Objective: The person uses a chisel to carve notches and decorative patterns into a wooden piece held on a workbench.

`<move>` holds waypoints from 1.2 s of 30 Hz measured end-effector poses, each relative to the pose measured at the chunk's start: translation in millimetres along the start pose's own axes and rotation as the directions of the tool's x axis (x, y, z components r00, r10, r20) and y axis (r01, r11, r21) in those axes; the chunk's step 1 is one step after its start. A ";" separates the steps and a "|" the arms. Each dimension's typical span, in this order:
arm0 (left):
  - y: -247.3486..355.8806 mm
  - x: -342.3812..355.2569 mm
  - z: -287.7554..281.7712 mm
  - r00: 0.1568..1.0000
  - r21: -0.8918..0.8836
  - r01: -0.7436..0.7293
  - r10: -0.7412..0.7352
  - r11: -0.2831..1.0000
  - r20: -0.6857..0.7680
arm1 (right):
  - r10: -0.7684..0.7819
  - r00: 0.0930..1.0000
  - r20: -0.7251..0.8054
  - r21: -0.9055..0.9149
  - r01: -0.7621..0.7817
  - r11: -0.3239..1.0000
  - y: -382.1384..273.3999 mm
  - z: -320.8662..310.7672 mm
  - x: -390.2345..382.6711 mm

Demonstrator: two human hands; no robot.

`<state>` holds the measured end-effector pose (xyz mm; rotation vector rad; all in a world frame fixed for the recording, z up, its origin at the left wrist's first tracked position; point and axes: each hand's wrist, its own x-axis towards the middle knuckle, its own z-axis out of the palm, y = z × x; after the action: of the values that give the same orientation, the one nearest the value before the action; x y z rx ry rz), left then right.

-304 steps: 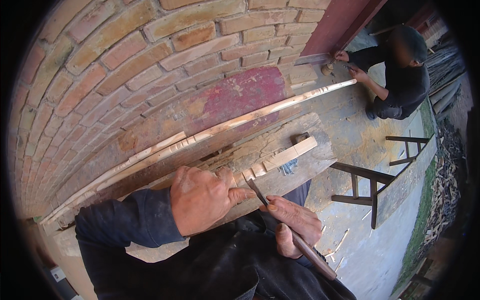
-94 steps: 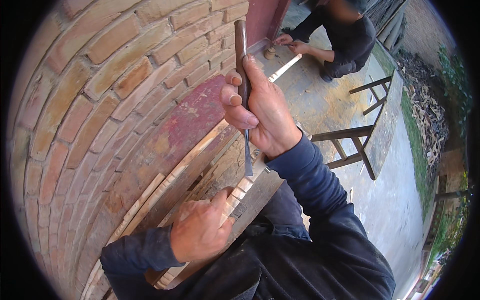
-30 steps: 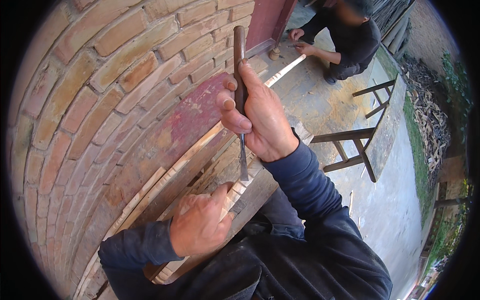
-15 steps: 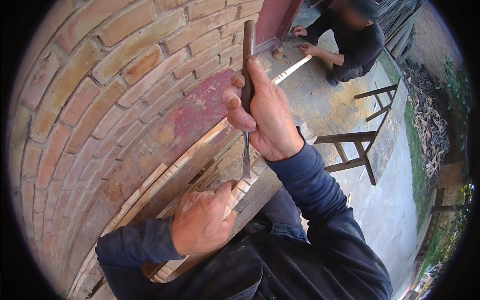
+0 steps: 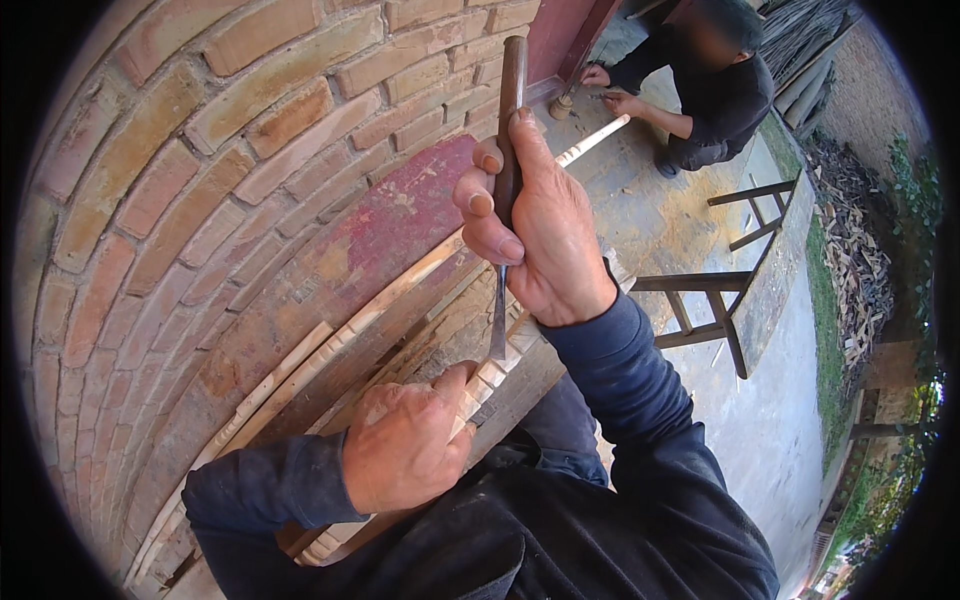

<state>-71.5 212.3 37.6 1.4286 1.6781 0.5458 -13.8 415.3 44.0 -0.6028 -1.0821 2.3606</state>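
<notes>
My left hand [image 5: 405, 445] is closed round a pale, notched wooden bar [image 5: 485, 380] lying along a weathered plank [image 5: 430, 340], low in the middle of the picture. Above it, my right hand [image 5: 545, 235] grips a chisel [image 5: 514, 75] by its dark wooden handle, with the tool upright. The narrow steel blade points down, its tip at the cuts in the bar, just past my left fingers. Whether the tip presses on the wood or hovers, I cannot tell. Part of the bar is hidden by both hands.
Long pale strips [image 5: 360, 320] lie along a faded pink board [image 5: 390, 210] beside the curved-looking brick wall [image 5: 230, 150]. A crouching person [image 5: 720, 110] works by the red door [image 5: 555, 40]. A dark wooden bench [image 5: 750, 300] stands right, with split-wood scraps [image 5: 855, 270] beyond.
Compared with ten seconds ago, my right hand has swung the chisel from low and slanted to upright. Over the last second both hands hold their grips, and the chisel shifts slightly right in the picture.
</notes>
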 end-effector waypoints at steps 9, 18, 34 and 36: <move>-1.7 0.0 -0.1 1.000 -0.001 -0.013 0.013 1.000 -0.006 | 0.043 0.999 0.033 -0.010 -0.043 0.999 -2.0 2.7 0.7; -0.3 0.4 -2.0 1.000 0.008 -0.001 0.001 1.000 0.016 | 0.066 0.992 0.110 -0.060 -0.060 0.996 -0.6 3.8 4.5; -1.2 -1.7 2.5 0.998 0.016 -0.056 0.056 0.998 -0.029 | 0.268 0.962 0.058 -0.208 -0.251 0.945 -0.8 10.3 -16.0; 0.2 0.1 1.9 1.000 0.010 -0.021 0.021 1.000 -0.009 | 0.260 0.962 0.079 -0.092 -0.253 0.963 -6.1 4.9 -11.9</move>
<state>-69.9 212.1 36.7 1.4540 1.6769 0.5577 -5.7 409.2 54.0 -0.7091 -1.2079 2.5983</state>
